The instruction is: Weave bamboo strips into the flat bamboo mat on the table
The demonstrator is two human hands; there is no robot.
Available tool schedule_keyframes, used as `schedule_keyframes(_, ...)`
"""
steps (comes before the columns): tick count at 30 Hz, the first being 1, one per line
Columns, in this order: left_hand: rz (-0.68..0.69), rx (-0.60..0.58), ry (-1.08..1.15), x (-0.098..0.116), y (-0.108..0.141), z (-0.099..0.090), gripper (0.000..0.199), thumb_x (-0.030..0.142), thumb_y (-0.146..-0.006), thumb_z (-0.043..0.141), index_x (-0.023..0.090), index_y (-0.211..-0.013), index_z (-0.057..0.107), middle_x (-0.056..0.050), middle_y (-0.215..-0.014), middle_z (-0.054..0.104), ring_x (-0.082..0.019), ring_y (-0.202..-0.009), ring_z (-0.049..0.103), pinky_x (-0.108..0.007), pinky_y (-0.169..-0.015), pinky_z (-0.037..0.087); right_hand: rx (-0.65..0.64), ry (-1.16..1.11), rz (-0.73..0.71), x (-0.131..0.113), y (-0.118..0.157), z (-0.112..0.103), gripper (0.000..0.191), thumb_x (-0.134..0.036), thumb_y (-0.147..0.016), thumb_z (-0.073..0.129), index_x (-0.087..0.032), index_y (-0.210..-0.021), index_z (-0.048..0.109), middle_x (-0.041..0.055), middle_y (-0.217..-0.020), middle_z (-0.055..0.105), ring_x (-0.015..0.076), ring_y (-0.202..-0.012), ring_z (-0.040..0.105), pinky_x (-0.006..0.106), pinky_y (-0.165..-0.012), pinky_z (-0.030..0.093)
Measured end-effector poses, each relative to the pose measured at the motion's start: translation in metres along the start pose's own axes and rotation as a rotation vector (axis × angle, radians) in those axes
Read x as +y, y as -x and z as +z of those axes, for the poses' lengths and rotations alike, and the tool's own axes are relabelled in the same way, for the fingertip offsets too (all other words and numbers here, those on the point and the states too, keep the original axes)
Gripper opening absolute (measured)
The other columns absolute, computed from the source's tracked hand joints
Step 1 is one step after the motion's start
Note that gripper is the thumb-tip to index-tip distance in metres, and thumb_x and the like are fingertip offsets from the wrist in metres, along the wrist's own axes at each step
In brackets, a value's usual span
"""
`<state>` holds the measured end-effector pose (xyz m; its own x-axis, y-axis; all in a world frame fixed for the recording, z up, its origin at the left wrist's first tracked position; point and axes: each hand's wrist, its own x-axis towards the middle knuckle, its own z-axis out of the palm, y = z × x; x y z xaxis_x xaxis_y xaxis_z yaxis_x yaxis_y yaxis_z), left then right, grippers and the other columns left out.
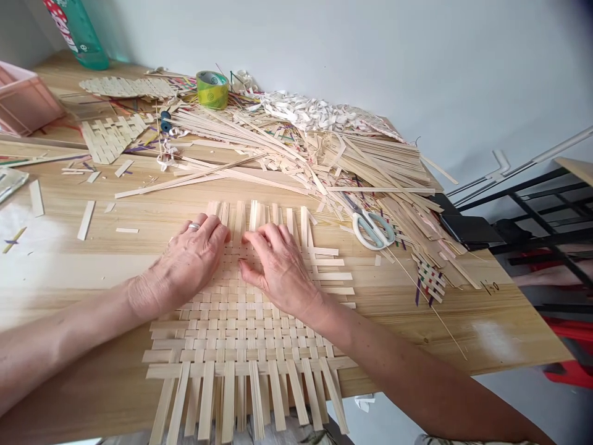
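Note:
A woven mat of pale flat strips (241, 324) lies on the table in front of me, its loose strip ends fanning out on all sides. My left hand (199, 250), with a ring on one finger, rests on its upper left part; the fingers are bent and held together against the weave, their tips partly hidden. Just to the right, my right hand (278, 266) lies over the upper middle of the mat. Its thumb and index finger are apart, with a gap showing the weave between them. Both hands touch the mat near its far edge.
Scissors (370, 228) lie right of the mat. Behind are a heap of loose strips (384, 164), a tape roll (212, 90) and white scraps (306, 111). A pink crate (28, 102) and a green bottle (81, 37) stand at left. The table's edge (523, 364) is at right.

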<state>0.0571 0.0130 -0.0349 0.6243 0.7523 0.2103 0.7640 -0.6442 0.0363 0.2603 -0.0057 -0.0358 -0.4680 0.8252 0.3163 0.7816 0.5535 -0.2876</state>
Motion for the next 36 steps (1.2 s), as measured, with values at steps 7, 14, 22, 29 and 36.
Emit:
schedule_keyframes(7, -0.039, -0.011, -0.118, 0.009, 0.000, 0.003, 0.012, 0.007, -0.090, 0.049, 0.016, -0.096, 0.055, -0.008, -0.094, 0.053, -0.026, -0.091, 0.048, -0.039, -0.077, 0.050, 0.005, -0.010, -0.006, 0.001, -0.001, 0.001, 0.020, -0.025, -0.086, 0.063, -0.015, -0.104, 0.062, 0.0097, -0.102, 0.056, 0.0256, -0.095, 0.048, 0.039, -0.086, 0.045)
schedule_keyframes(14, -0.068, -0.100, -0.100, 0.012, -0.002, -0.004, 0.015, 0.007, -0.094, 0.043, 0.015, -0.098, 0.055, -0.011, -0.099, 0.053, -0.028, -0.095, 0.047, -0.041, -0.081, 0.047, 0.002, -0.003, -0.002, 0.000, -0.002, 0.002, 0.017, -0.025, -0.087, 0.060, -0.016, -0.102, 0.060, 0.0099, -0.100, 0.055, 0.0259, -0.095, 0.048, 0.040, -0.086, 0.045)
schedule_keyframes(22, -0.168, -0.005, 0.017, 0.006, 0.006, -0.010, 0.023, 0.005, -0.085, 0.048, 0.014, -0.106, 0.051, -0.010, -0.102, 0.056, -0.026, -0.097, 0.050, -0.039, -0.084, 0.047, 0.064, -0.062, -0.025, 0.001, 0.002, 0.002, 0.020, -0.021, -0.087, 0.062, -0.014, -0.106, 0.062, 0.0102, -0.102, 0.058, 0.0252, -0.097, 0.049, 0.039, -0.087, 0.047)
schedule_keyframes(29, -0.181, 0.003, 0.057, -0.007, 0.017, -0.018, 0.014, 0.010, -0.085, 0.051, 0.015, -0.097, 0.054, -0.009, -0.096, 0.058, -0.026, -0.092, 0.052, -0.038, -0.082, 0.048, 0.115, -0.090, -0.159, 0.000, 0.003, 0.003, 0.027, -0.009, -0.090, 0.053, -0.015, -0.115, 0.062, 0.0100, -0.110, 0.060, 0.0231, -0.102, 0.052, 0.038, -0.091, 0.048)
schedule_keyframes(36, -0.128, -0.027, 0.050, -0.004, 0.015, -0.017, 0.018, 0.011, -0.089, 0.047, 0.016, -0.103, 0.057, -0.010, -0.097, 0.060, -0.027, -0.092, 0.051, -0.041, -0.086, 0.047, 0.055, -0.054, -0.156, -0.001, 0.000, 0.005, 0.031, -0.008, -0.088, 0.050, -0.016, -0.116, 0.063, 0.0100, -0.111, 0.061, 0.0239, -0.100, 0.052, 0.039, -0.089, 0.048)
